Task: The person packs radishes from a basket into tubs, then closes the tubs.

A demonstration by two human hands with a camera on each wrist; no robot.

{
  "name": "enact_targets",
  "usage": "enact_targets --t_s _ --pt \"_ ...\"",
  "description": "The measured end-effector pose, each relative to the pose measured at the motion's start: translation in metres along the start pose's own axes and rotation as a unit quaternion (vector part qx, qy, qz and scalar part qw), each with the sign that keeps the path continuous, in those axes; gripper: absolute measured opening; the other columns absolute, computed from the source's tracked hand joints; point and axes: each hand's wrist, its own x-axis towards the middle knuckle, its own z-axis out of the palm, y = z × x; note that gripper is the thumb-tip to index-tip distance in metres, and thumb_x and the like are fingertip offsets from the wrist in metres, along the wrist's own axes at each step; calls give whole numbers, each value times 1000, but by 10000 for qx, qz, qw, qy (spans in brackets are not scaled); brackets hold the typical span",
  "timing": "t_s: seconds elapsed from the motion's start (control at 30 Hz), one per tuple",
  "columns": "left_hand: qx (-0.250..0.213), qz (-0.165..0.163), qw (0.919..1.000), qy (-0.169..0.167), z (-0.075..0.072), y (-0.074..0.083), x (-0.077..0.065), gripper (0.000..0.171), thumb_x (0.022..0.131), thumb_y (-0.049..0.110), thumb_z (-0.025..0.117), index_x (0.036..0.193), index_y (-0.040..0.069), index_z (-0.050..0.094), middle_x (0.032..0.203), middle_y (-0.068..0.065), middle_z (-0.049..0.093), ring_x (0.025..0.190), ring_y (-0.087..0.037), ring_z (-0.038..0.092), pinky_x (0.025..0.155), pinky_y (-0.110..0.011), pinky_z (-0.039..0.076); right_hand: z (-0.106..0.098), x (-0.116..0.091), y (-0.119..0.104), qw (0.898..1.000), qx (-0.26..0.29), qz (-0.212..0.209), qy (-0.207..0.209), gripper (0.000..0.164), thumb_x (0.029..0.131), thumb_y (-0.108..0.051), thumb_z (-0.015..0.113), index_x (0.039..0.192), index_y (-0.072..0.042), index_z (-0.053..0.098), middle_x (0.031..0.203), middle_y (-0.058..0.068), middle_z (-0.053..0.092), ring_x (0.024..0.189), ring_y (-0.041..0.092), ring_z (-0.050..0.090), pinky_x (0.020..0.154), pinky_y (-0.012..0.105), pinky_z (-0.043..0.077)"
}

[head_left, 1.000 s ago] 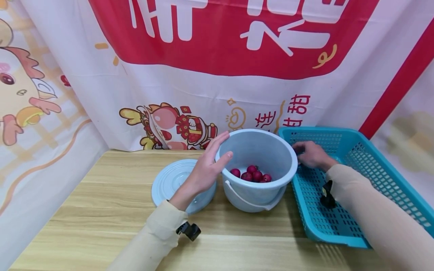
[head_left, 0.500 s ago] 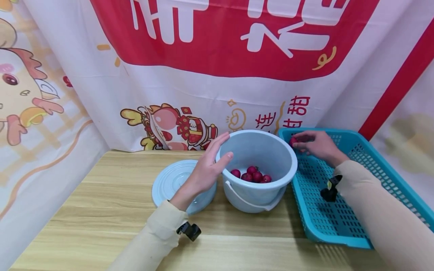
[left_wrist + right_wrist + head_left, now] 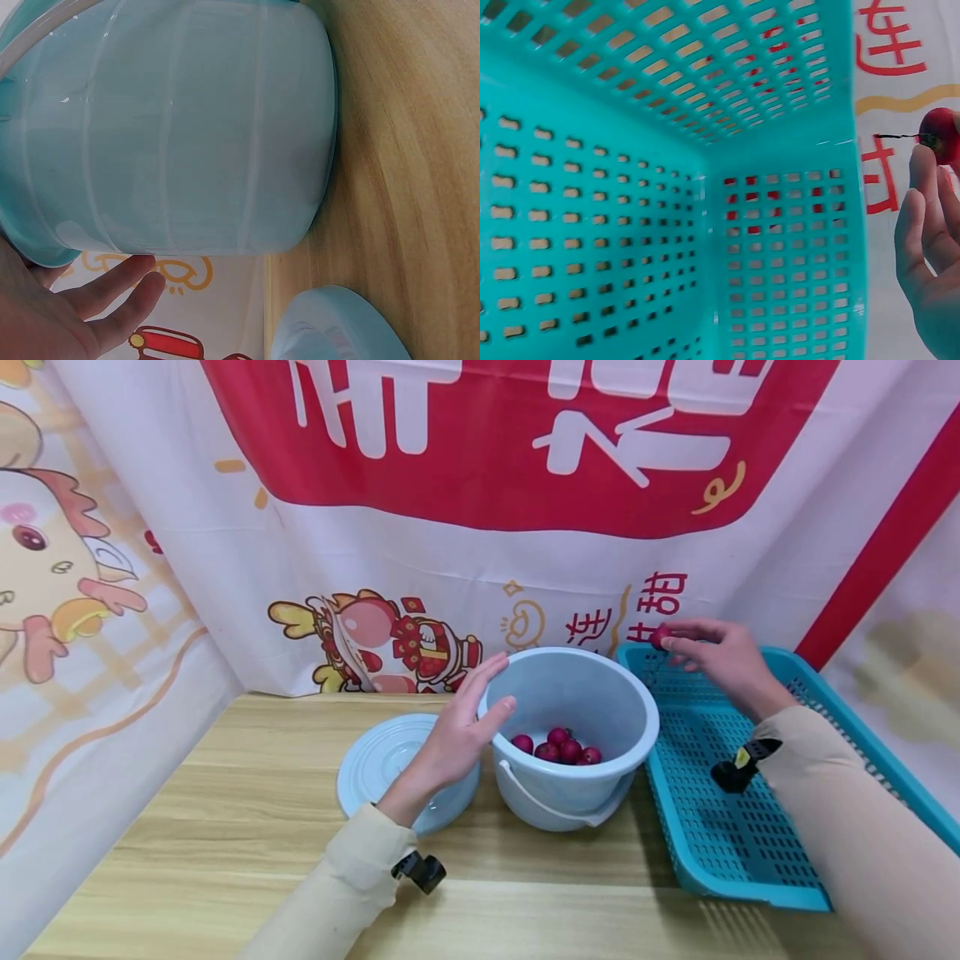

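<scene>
Pinched in the fingertips of my right hand is a small round dark-red fruit. In the right wrist view a thin dark stem sticks out of the fruit. That hand is above the far-left corner of a turquoise plastic basket. My left hand rests against the left rim of a light blue bucket, its fingers fairly straight and the thumb at the rim. Several similar red fruits lie on the bucket's bottom. The left wrist view shows the bucket's ribbed side and the fingers beside its rim.
A light blue lid lies on the wooden table, left of the bucket and partly behind my left hand. The basket stands close to the bucket's right side. A printed cloth hangs along the table's back edge.
My right hand has come up from inside the basket with one red fruit, rising above its far-left corner. The left hand and the bucket stay in place.
</scene>
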Motion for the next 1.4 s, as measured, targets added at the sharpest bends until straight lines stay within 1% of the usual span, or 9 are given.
enact_targets --t_s 0.17,0.23,0.33,0.43,0.67,0.83,1.03,1.23,1.4 --pt "-27 -8 10000 -6 1 -1 1 61 109 42 50 166 28 34 174 13 28 164 -20 26 129 -65 27 -4 -5 -4 9990 208 -285 274 77 97 -60 67 161 -20 47 148 -2 56 101 5 69 84 18 59" --pt "-19 -34 10000 -8 1 0 1 62 109 42 51 167 28 34 174 14 27 164 -20 26 129 -65 28 -4 -5 -6 9981 282 -412 350 76 97 -58 67 160 -20 48 144 -7 58 99 3 69 84 18 60" --pt "-14 -39 10000 1 0 0 1 61 109 40 51 166 29 34 174 14 27 164 -20 26 129 -66 27 -2 -7 -9 9969 317 -570 448 75 97 -57 69 159 -20 50 135 -15 61 99 4 70 82 18 60" --pt "-3 -35 10000 20 1 -1 1 62 109 41 52 166 29 34 174 14 27 164 -19 26 129 -65 27 -1 -8 -10 9962 294 -660 477 73 97 -56 69 158 -20 52 129 -20 61 98 5 70 82 18 60" --pt "-12 -19 10000 41 1 0 1 61 109 40 51 166 28 35 174 13 28 164 -20 26 129 -67 27 1 -11 -15 9948 359 -809 511 70 97 -55 70 156 -21 53 135 -14 62 98 6 71 81 17 61" --pt "-21 -12 10000 24 1 0 2 61 109 40 51 166 28 35 174 13 28 164 -21 26 128 -66 28 3 -14 -19 9922 468 -989 603 64 98 -52 71 152 -21 58 131 -15 64 99 11 72 81 17 61" --pt "31 -33 10000 -11 0 0 1 62 109 43 50 167 28 34 174 13 27 164 -21 26 128 -67 28 7 -16 -22 9893 487 -1198 670 60 98 -48 72 150 -20 60 130 -15 66 101 9 71 80 18 62" --pt "13 -67 10000 -13 -1 0 1 62 109 40 51 167 27 34 174 13 27 164 -21 26 128 -67 28 9 -16 -24 9893 440 -1219 665 61 96 -50 73 150 -24 60 135 -12 65 111 10 66 82 18 61" --pt "17 -55 10000 -29 -1 0 1 62 109 42 50 167 28 34 174 14 27 164 -20 26 129 -67 28 11 -19 -28 9892 425 -1263 618 60 97 -49 74 151 -26 60 142 -7 64 116 11 64 83 19 61"
